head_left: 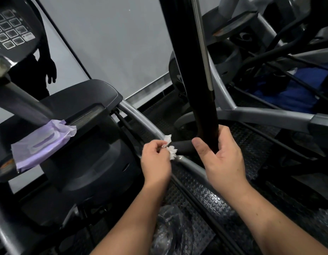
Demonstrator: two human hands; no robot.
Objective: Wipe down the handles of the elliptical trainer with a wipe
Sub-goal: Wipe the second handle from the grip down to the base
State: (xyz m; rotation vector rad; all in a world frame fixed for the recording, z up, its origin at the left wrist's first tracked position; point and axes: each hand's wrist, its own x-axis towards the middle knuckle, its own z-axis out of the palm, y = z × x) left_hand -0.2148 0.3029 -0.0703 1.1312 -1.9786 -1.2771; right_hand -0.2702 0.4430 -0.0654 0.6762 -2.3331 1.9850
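Your left hand point(156, 159) pinches a crumpled white wipe point(171, 148) against the short black grip, while your right hand point(220, 155) clasps the tall black handle point(200, 100) just beside it. Spread the wipe flatter, wrap it round, and draw it along steadily.

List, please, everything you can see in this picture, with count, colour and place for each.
handle: one, black, upright at centre, its lower end curving left
wipe: one, white, crumpled, beside the handle's curved end
wipe pack: one, purple, on the dark machine ledge at left
console keypad: one, dark with pale keys, top left
frame bars: several, grey, centre and right
rubber mat: one, black, studded, on the floor
plastic bag: one, clear, bottom centre
left hand: pinching the wipe
right hand: wrapped round the handle
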